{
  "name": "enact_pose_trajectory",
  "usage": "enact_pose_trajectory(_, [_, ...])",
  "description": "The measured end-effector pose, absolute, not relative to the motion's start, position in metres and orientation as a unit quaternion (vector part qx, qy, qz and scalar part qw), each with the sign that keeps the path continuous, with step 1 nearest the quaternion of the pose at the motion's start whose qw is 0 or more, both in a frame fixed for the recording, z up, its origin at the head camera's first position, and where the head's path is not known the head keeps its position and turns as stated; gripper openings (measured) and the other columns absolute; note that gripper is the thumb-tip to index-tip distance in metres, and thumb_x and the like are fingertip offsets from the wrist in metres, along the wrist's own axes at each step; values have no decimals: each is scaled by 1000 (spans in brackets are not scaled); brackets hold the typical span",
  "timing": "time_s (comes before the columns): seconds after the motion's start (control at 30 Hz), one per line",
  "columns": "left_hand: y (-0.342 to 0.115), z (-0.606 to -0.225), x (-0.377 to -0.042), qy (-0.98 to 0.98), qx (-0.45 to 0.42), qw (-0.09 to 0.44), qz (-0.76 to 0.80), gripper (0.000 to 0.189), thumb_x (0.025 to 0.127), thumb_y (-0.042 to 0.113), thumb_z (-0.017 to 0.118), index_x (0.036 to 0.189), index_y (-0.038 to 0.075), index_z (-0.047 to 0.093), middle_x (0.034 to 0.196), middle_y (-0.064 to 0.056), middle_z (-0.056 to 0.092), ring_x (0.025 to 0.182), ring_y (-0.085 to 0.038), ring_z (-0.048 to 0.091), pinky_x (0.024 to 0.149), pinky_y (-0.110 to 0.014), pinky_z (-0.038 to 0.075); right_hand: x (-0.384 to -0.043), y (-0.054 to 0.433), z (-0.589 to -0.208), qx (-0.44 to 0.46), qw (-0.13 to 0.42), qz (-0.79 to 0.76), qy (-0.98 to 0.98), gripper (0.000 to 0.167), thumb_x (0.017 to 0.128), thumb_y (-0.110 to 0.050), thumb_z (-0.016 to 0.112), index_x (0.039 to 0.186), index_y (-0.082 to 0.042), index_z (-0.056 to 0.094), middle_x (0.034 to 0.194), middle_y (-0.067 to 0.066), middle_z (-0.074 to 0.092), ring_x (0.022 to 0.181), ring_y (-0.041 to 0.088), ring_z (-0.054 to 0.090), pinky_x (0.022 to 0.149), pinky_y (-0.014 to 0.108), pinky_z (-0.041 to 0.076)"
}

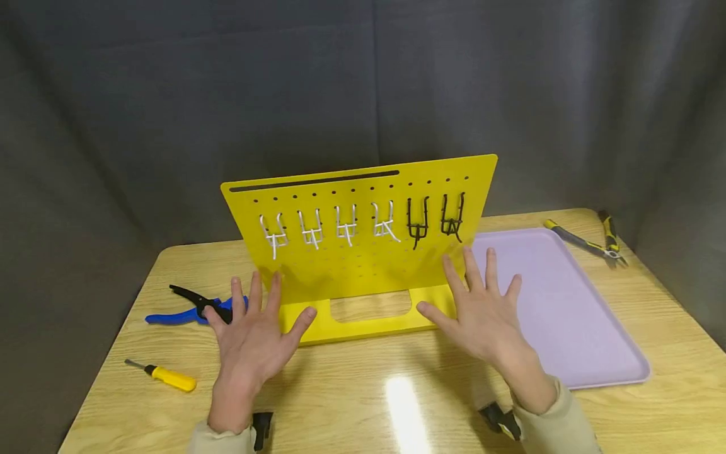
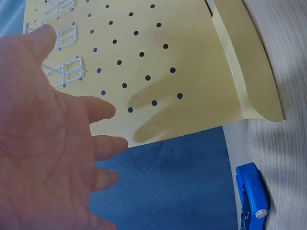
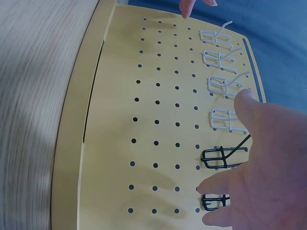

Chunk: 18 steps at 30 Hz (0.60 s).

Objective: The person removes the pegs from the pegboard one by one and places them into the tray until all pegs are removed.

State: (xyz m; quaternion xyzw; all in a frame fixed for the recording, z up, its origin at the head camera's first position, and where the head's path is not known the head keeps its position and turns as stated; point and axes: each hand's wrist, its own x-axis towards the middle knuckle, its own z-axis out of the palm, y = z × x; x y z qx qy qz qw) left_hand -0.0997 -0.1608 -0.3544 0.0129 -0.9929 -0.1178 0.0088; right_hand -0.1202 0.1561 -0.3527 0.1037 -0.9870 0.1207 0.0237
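Observation:
A yellow pegboard [image 1: 363,277] stands upright on its base, with several white wire hooks [image 1: 347,226] and two black wire hooks [image 1: 418,224] in a row across it. In front of its left side my left hand [image 1: 255,343] is raised with fingers spread, holding nothing. My right hand [image 1: 484,315] is spread the same way before the board's right end, palm showing and bare. Both wrist views show the palms close to the perforated face, the left palm [image 2: 43,139] near white hooks and the right palm [image 3: 278,167] over the black ones.
Blue-handled pruning shears [image 1: 176,318] and a yellow-handled screwdriver [image 1: 170,378] lie on the wooden table [image 1: 351,391] at left. A lilac tray [image 1: 578,315] sits at right. Beyond it are diagonal cutters [image 1: 584,243] and yellow-and-black pliers [image 1: 609,232]. Dark curtain hangs behind.

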Motion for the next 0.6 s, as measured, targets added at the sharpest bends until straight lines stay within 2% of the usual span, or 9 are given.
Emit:
enact_pose_trajectory(0.17, [-162, -355, -99, -993, 10, 16, -117, 92, 87, 78, 29, 153, 15, 22, 157, -21, 10, 142, -46, -8, 95, -76, -13, -119, 155, -353, 105, 25, 120, -987, 89, 89, -72, 36, 153, -12, 20, 158, 18, -1, 139, 46, -16, 94, 80, -1])
enact_pose_trajectory(0.23, [-163, -354, -99, -993, 4, 15, -121, 93, 86, 78, 31, 153, 14, 22, 157, -22, 10, 142, -46, -7, 96, -76, -10, -120, 157, -353, 105, 25, 128, -986, 89, 89, -72, 38, 153, -12, 21, 158, 20, 1, 139, 48, -14, 94, 80, -1])
enact_pose_trajectory(0.3, [-167, -350, -99, -990, -10, 14, -142, 91, 87, 74, 38, 152, 12, 25, 156, -23, 16, 142, -48, 2, 97, -77, -2, -123, 160, -350, 105, 38, 147, -983, 85, 90, -67, 45, 151, -10, 28, 157, 23, 10, 139, 52, -4, 94, 80, 3])
enact_pose_trajectory(0.37, [-172, -346, -100, -983, -30, 23, -179, 82, 90, 64, 49, 148, 7, 35, 150, -24, 32, 138, -47, 22, 100, -72, 13, -125, 166, -347, 110, 78, 179, -975, 73, 92, -54, 55, 144, -6, 41, 150, 25, 29, 137, 52, 18, 96, 77, 15])
enact_pose_trajectory(0.4, [-174, -344, -100, -979, -34, 31, -201, 76, 91, 58, 54, 145, 5, 41, 145, -24, 40, 130, -45, 38, 99, -68, 24, -127, 169, -344, 111, 105, 199, -968, 64, 92, -45, 60, 139, -4, 48, 144, 26, 39, 133, 52, 29, 96, 73, 22])
enact_pose_trajectory(0.43, [-177, -342, -102, -974, -36, 45, -221, 68, 92, 50, 58, 140, 4, 47, 138, -23, 48, 121, -43, 49, 95, -63, 33, -128, 173, -342, 111, 138, 221, -959, 55, 91, -36, 64, 133, -1, 53, 135, 27, 49, 124, 50, 42, 93, 69, 31])
enact_pose_trajectory(0.47, [-181, -341, -104, -968, -34, 66, -239, 59, 93, 42, 61, 135, 2, 52, 130, -23, 55, 103, -41, 59, 88, -58, 41, -130, 177, -339, 110, 175, 239, -949, 46, 90, -27, 66, 127, 0, 58, 123, 26, 58, 112, 47, 53, 87, 64, 39])
enact_pose_trajectory(0.53, [-187, -339, -110, -954, -14, 121, -273, 45, 93, 31, 63, 126, 0, 60, 119, -21, 63, 88, -38, 63, 79, -51, 47, -135, 183, -333, 105, 244, 275, -924, 33, 89, -15, 66, 117, 3, 64, 103, 23, 67, 91, 39, 63, 74, 52, 47])
enact_pose_trajectory(0.6, [-193, -339, -118, -935, 21, 173, -308, 40, 94, 28, 62, 123, 0, 61, 115, -21, 64, 86, -36, 63, 78, -50, 47, -140, 188, -327, 90, 297, 307, -900, 29, 89, -12, 65, 114, 2, 66, 93, 19, 70, 80, 34, 64, 67, 39, 48])
